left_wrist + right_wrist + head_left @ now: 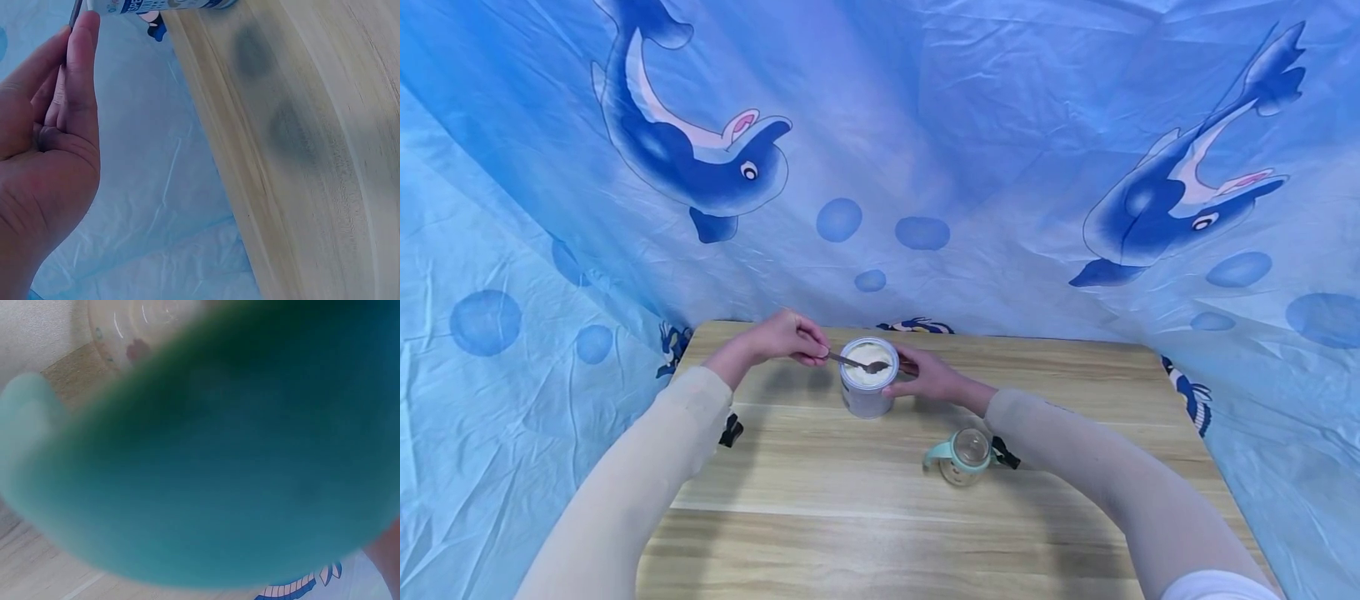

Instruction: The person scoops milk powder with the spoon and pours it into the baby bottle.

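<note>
My left hand (792, 337) pinches the handle of a spoon (844, 359) between thumb and fingers. The spoon's bowl lies over the pale powder (867, 374) in an open can (867, 405), which stands upright near the table's back edge. In the left wrist view, the left hand (53, 125) grips the spoon handle beside the can's printed side (156, 5). On the can's right side, my right hand (934, 375) holds it with thumb and fingers spread around the wall. Most of the right hand is hidden in the right wrist view by a blurred teal part (250, 487).
A clear baby bottle (961, 473) with teal handles stands close by my right forearm. Black clips (731, 431) show near both forearms. Blue dolphin-print cloth (1000, 125) surrounds the wooden table (820, 533) at the back and sides.
</note>
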The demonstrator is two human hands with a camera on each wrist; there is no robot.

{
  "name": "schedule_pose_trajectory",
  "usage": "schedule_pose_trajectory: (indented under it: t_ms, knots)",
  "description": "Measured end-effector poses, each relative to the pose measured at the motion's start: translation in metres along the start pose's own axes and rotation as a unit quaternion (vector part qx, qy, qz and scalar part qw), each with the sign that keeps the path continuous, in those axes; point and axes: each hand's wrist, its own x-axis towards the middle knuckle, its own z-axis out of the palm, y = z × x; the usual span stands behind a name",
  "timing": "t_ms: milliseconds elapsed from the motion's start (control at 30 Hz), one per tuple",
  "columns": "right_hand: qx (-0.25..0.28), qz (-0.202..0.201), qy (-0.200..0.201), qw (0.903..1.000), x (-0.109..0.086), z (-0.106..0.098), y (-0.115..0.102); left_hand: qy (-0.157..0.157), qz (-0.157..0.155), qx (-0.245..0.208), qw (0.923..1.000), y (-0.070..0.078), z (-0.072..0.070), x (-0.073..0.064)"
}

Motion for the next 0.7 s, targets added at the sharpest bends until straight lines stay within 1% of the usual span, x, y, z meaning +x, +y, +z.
schedule_pose_trajectory:
  t_ms: [200,400,700]
  knots:
    - [0.003,-0.003,0.003,1.0,-0.0002,0.0004,-0.0003,-0.001,-0.028,-0.017,0.9995,0.0022,-0.0007,0.0007]
    - [0.007,-0.001,0.002,1.0,-0.0003,0.0014,-0.0006,-0.003,-0.04,-0.044,0.9982,0.0025,-0.0005,0.0004]
    - [0.009,-0.004,0.005,0.9999,-0.0014,0.0016,-0.0019,0.007,-0.083,-0.1,0.9915,0.0008,-0.0009,-0.0022]
